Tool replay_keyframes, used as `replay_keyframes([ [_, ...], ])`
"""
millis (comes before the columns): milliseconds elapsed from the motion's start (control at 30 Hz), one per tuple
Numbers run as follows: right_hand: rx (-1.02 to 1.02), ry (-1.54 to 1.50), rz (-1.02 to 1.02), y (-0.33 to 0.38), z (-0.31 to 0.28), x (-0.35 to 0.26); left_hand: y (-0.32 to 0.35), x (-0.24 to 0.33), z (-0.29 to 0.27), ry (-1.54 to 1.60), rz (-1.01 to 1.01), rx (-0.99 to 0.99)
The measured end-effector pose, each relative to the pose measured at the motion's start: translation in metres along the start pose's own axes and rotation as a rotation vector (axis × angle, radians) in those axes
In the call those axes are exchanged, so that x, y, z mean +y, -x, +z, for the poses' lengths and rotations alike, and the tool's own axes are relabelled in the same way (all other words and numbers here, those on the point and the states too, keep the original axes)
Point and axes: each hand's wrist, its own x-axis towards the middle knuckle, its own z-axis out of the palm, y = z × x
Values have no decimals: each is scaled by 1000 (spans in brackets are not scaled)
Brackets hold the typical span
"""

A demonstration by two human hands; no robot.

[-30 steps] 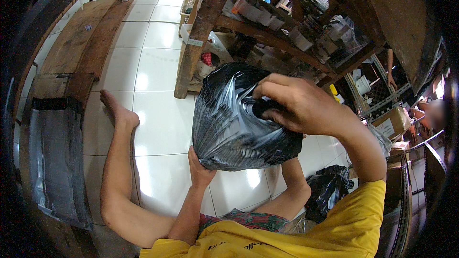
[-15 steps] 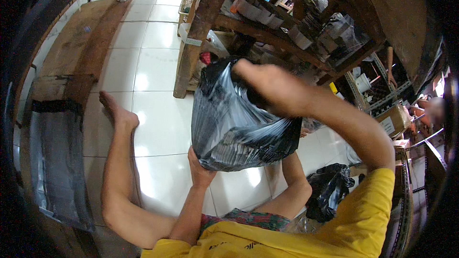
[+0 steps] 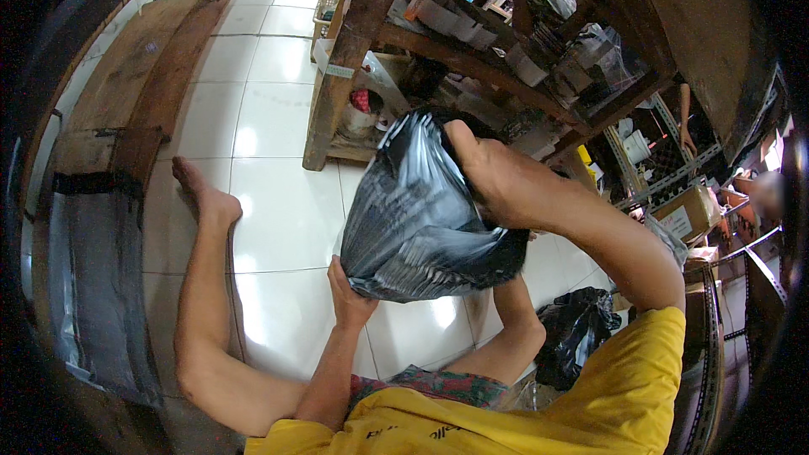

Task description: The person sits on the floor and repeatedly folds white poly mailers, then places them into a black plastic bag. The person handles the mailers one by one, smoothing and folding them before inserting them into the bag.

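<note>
A bulky bundle in a black plastic bag [image 3: 413,219] is held up in front of me, above the tiled floor between my legs. My left hand [image 3: 350,293] grips its lower left corner, thumb up along the side and the other fingers hidden beneath. Reaching over the top from the right, my right hand [image 3: 484,164] is closed at the upper edge of the bag; its fingertips are hidden behind the plastic. The plastic is stretched into folds running from that hand down the near face. What lies inside the bag cannot be seen.
A wooden shelf unit [image 3: 337,88] loaded with boxes and wrapped goods stands ahead. To my left lies a wooden board [image 3: 126,76] with dark grey plastic sheets [image 3: 101,286] on it. Another black plastic bag [image 3: 577,333] rests by my right knee, near a cardboard box [image 3: 687,215].
My right hand has moved slightly right and down, drawing the top of the bag with it. The plastic looks tighter; my left hand keeps its hold at the lower corner.
</note>
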Motion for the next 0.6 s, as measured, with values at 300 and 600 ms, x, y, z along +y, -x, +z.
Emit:
replay_keyframes([
  [300,423,99,-115,-2,-12,0,-1,-4,0,41,-76,-27],
  [600,473,48,-106,-4,-5,4,-2,-1,-2,18,-69,-42],
])
